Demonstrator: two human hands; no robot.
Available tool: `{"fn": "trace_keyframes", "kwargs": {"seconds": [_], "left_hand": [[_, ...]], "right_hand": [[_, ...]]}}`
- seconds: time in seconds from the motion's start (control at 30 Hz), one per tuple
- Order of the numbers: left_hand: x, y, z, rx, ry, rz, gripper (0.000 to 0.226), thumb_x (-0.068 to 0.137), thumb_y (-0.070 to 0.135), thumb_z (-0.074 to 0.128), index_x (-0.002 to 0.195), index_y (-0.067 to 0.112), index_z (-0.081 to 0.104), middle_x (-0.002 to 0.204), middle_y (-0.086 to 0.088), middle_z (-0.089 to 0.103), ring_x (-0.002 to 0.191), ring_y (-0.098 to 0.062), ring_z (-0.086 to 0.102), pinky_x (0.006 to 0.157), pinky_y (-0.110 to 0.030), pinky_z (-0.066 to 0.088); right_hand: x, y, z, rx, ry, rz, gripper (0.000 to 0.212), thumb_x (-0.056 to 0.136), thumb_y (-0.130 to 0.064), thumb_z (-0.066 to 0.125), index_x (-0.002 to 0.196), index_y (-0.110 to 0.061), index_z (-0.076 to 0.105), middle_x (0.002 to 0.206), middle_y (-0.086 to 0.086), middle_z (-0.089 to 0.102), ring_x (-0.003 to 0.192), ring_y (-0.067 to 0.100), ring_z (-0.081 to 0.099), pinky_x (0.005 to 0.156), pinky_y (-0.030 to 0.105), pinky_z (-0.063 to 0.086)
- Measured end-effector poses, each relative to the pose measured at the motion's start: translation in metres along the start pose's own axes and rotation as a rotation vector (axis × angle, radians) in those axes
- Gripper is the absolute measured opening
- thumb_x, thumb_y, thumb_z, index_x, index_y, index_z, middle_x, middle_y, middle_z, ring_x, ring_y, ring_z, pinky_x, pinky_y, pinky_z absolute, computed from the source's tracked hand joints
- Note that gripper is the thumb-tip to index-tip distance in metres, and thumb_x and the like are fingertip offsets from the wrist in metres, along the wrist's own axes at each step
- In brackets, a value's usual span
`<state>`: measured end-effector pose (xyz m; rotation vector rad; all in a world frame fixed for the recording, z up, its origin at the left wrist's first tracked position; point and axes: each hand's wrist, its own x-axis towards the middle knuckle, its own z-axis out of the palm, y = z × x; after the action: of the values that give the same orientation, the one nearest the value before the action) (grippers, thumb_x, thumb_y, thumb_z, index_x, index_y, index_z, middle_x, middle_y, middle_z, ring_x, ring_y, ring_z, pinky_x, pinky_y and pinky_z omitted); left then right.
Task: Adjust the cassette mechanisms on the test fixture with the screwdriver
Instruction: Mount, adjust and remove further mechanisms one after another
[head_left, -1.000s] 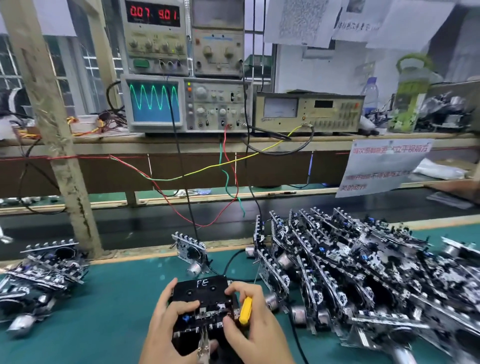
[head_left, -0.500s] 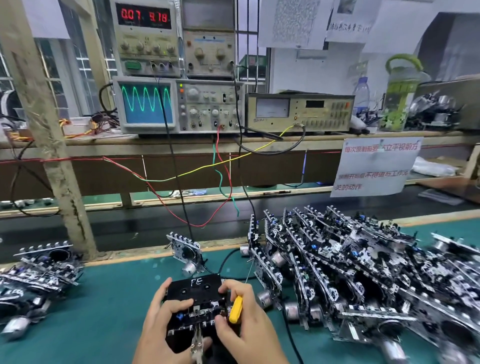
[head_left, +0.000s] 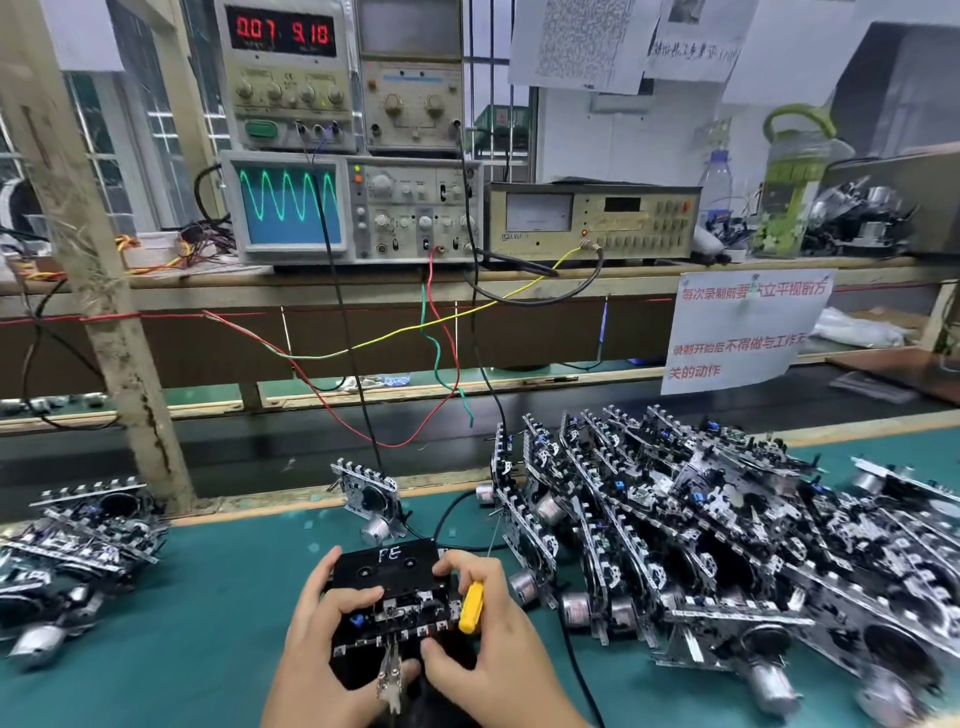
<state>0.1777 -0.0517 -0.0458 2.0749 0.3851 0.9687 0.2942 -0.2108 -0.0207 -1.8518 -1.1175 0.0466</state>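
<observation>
left hand (head_left: 332, 618): wrapped round the test fixture's (head_left: 387, 571) left edge
right hand (head_left: 488, 623): gripping the yellow screwdriver (head_left: 471, 607)
fixture: on the green table (head_left: 208, 597), cassette mechanisms (head_left: 701, 535) piled just right

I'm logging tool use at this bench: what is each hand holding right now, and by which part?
The right hand holds the screwdriver by its yellow handle. The left hand grips the left side of the black test fixture, thumb on top.
</observation>
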Motion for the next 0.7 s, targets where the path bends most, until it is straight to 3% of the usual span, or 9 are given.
{"fn": "trace_keyframes", "kwargs": {"seconds": [0.1,0.27,0.4,0.53,0.7], "left_hand": [[0.0,0.002,0.0,0.006,-0.001,-0.005,0.064,0.044,0.058,0.084,0.104,0.056,0.063,0.156,0.029,0.03,0.136,-0.008,0.046,0.102,-0.043,0.044],[-0.001,0.008,-0.001,-0.006,-0.008,-0.025,0.064,0.042,0.058,0.083,0.102,0.057,0.062,0.154,0.033,0.029,0.13,0.014,0.041,0.097,-0.037,0.043],[-0.002,0.01,-0.001,0.005,-0.016,-0.049,0.064,0.042,0.058,0.083,0.102,0.057,0.061,0.153,0.036,0.027,0.128,0.019,0.039,0.094,-0.033,0.042],[-0.002,0.008,-0.001,0.001,-0.014,-0.046,0.064,0.042,0.058,0.084,0.102,0.057,0.062,0.153,0.038,0.027,0.131,0.01,0.043,0.096,-0.036,0.044],[-0.002,0.007,0.0,-0.011,-0.005,-0.046,0.065,0.043,0.055,0.086,0.103,0.053,0.064,0.154,0.033,0.029,0.135,0.001,0.044,0.1,-0.041,0.046]], "right_hand": [[0.0,0.001,0.0,-0.001,0.001,-0.003,0.054,0.079,-0.049,0.065,0.113,-0.062,0.025,0.128,-0.02,0.05,0.111,0.001,0.055,0.088,0.028,0.049],[0.0,0.001,0.001,-0.013,0.013,-0.004,0.055,0.079,-0.048,0.065,0.113,-0.063,0.024,0.128,-0.021,0.05,0.109,0.001,0.056,0.085,0.028,0.05],[0.001,0.001,0.0,-0.011,0.015,0.003,0.054,0.079,-0.048,0.065,0.113,-0.062,0.025,0.128,-0.019,0.05,0.11,0.003,0.057,0.086,0.03,0.051],[0.001,0.0,0.0,-0.004,0.009,0.021,0.053,0.079,-0.049,0.065,0.112,-0.062,0.025,0.126,-0.019,0.051,0.109,0.003,0.057,0.086,0.032,0.051],[0.002,-0.001,0.0,0.017,0.016,0.04,0.05,0.08,-0.048,0.065,0.112,-0.058,0.028,0.125,-0.019,0.053,0.102,0.005,0.058,0.075,0.021,0.046]]}}
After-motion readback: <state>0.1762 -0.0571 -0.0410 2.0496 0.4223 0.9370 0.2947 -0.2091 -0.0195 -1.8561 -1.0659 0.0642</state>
